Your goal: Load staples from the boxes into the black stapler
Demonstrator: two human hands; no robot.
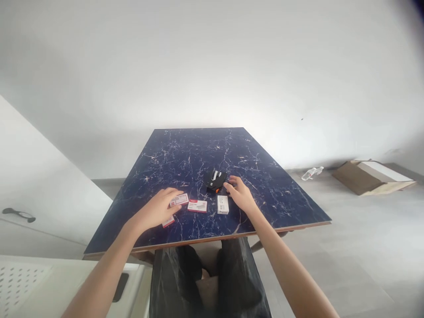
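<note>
My left hand is closed on a small white box with red edges, gripped between the thumb and fingers. Beneath that hand, another red-and-white box lies partly covered. A third red-and-white box lies flat just right of the held one. Farther right is a small white box with printing on its top. My right hand is open at the right side of a black object with a white mark and an orange part. Its thumb is at that object's edge; I cannot tell whether it touches.
Everything lies on a dark blue marble-patterned table against a white wall. A white cabinet with a dark handle stands left. On the floor at right are a clear plastic item and a brown cardboard box.
</note>
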